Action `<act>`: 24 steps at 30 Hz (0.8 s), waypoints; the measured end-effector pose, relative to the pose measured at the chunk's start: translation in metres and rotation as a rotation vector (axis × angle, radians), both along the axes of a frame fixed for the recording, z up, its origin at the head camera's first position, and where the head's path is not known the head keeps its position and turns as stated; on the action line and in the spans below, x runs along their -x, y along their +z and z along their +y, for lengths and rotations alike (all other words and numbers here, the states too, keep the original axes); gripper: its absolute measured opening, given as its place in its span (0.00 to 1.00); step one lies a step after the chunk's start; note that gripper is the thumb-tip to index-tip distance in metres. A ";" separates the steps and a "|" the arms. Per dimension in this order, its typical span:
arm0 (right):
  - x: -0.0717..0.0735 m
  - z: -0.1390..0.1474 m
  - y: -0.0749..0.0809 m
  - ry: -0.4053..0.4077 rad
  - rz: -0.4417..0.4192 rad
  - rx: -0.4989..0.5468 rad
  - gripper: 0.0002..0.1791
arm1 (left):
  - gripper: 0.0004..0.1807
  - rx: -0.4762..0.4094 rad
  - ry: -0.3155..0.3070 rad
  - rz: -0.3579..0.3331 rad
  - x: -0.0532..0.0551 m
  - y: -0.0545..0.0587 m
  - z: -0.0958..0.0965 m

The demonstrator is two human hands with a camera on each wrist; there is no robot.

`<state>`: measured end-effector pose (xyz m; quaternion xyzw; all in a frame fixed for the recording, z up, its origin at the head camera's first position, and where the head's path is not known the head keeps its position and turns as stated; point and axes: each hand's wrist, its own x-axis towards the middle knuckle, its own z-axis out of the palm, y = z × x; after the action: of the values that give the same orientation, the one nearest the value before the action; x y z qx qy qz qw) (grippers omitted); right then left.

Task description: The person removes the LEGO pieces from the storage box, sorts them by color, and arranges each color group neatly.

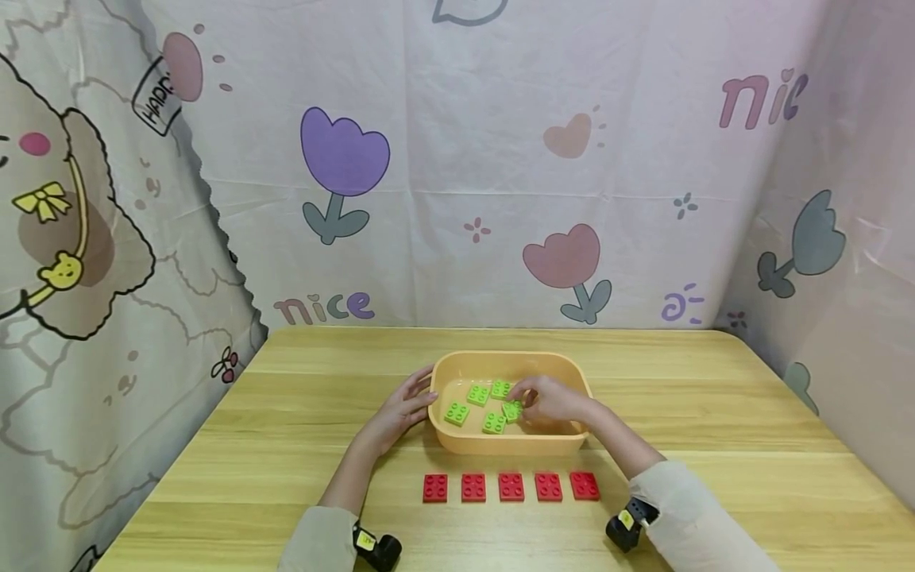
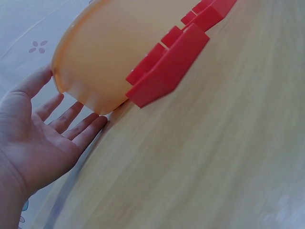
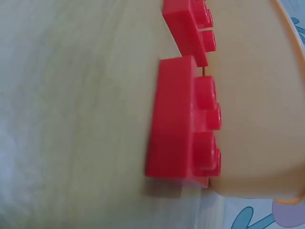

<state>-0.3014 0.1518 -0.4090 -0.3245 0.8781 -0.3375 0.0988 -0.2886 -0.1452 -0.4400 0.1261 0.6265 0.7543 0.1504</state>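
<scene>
A yellow-orange plastic bin point(image 1: 500, 445) stands on the table with several lime-green toy building bricks point(image 1: 457, 413) inside. My left hand point(image 1: 399, 411) rests against the bin's left end, thumb at the rim. In the left wrist view its fingers point(image 2: 86, 125) reach out straight along the outer wall. My right hand point(image 1: 549, 400) is down inside the bin on the right, fingers curled at a tilted green brick point(image 1: 511, 411) and covering its right edge. Several red toy bricks point(image 1: 511, 487) lie studs up in a row in front of the bin.
The light wooden table point(image 1: 343, 349) ends at a printed cloth backdrop point(image 1: 457, 159), with more cloth at both sides. In the right wrist view, a red brick point(image 3: 174, 119) stands close beside the bin wall point(image 3: 257, 119). Each wrist carries a small black camera point(image 1: 623, 524).
</scene>
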 end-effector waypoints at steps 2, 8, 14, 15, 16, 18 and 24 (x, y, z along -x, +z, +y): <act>0.000 -0.001 -0.001 -0.018 0.002 -0.012 0.16 | 0.34 0.007 0.004 0.003 0.000 0.000 0.000; -0.003 -0.003 0.002 -0.051 -0.007 -0.033 0.17 | 0.35 0.009 -0.008 0.006 -0.001 0.000 -0.001; -0.004 -0.003 0.003 -0.048 -0.001 -0.022 0.17 | 0.35 0.007 -0.005 0.015 -0.001 0.000 -0.001; -0.004 -0.003 0.003 -0.046 0.006 -0.021 0.16 | 0.35 0.008 -0.002 0.017 -0.001 -0.001 -0.001; -0.004 -0.002 0.003 -0.045 0.012 -0.019 0.16 | 0.34 0.007 0.002 0.015 -0.001 -0.001 -0.001; -0.005 -0.003 0.004 -0.045 0.026 -0.015 0.16 | 0.34 0.008 0.010 0.011 -0.001 -0.001 -0.001; -0.009 -0.004 0.009 -0.060 0.052 0.006 0.16 | 0.33 0.011 0.017 -0.001 0.000 -0.001 -0.001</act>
<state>-0.2928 0.1477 -0.4004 -0.3068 0.8888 -0.3342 0.0647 -0.2882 -0.1460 -0.4413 0.1193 0.6315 0.7523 0.1450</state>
